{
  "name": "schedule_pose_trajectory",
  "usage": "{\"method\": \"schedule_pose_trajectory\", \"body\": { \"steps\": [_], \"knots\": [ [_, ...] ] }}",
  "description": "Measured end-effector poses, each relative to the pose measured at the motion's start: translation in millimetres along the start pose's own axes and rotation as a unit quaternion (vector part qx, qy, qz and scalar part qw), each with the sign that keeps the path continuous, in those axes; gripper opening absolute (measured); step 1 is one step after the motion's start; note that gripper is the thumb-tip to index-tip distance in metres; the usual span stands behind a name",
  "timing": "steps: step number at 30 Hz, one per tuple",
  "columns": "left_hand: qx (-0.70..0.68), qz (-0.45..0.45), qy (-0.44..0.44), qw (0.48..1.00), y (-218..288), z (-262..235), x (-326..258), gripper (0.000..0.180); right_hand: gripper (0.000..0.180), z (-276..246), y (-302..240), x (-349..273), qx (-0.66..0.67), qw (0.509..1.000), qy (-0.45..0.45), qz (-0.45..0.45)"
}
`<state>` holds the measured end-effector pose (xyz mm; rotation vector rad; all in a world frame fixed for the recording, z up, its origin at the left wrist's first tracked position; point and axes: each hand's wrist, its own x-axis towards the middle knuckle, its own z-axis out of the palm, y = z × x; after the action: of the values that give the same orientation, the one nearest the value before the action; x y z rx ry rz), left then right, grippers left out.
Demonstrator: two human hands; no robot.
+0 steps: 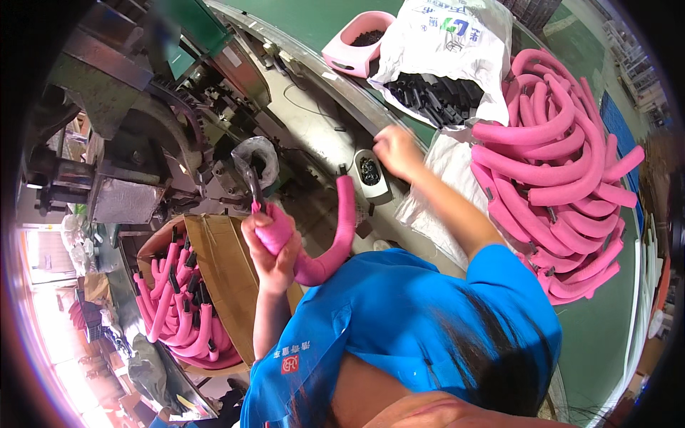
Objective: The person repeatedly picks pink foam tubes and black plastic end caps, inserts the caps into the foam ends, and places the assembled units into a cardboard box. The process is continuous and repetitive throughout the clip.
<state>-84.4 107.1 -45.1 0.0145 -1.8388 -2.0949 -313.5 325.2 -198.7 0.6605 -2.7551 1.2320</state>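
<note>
I am clenching my left hand point(270, 239) around the curved pink foam-sleeved handle point(322, 242) at the press, while my right hand point(397, 151), at two o'clock, is pinching into the small white dish of black parts point(371, 174), likely needing one seated next

**Bag, box and a small label**

A white plastic bag point(442, 36) with green and blue print lies open at the top, spilling black parts. A brown cardboard box point(221, 271) stands at the lower left, holding pink foam pieces. A small white label point(231, 57) sits on the machine housing.
</note>
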Motion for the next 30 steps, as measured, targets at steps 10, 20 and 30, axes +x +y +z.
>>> {"method": "schedule_pose_trajectory", "body": {
  "steps": [10, 20, 30],
  "knots": [
    [0.263, 0.042, -0.106, 0.958, 22.1, -5.4, -26.1, 0.036, 0.022, -62.5, 90.5, 77.8, -0.349, 0.901, -0.138, 0.219],
    [0.248, 0.069, -0.172, 0.951, 29.4, -6.5, -29.9, 0.037, 0.042, -109.5, -138.5, 8.9, 0.413, 0.802, -0.431, 0.032],
    [0.205, 0.073, -0.252, 0.943, 31.7, -10.4, -32.0, 0.05, 0.029, -108.0, -205.0, 9.1, 0.334, 0.777, -0.504, -0.173]
  ]
}}
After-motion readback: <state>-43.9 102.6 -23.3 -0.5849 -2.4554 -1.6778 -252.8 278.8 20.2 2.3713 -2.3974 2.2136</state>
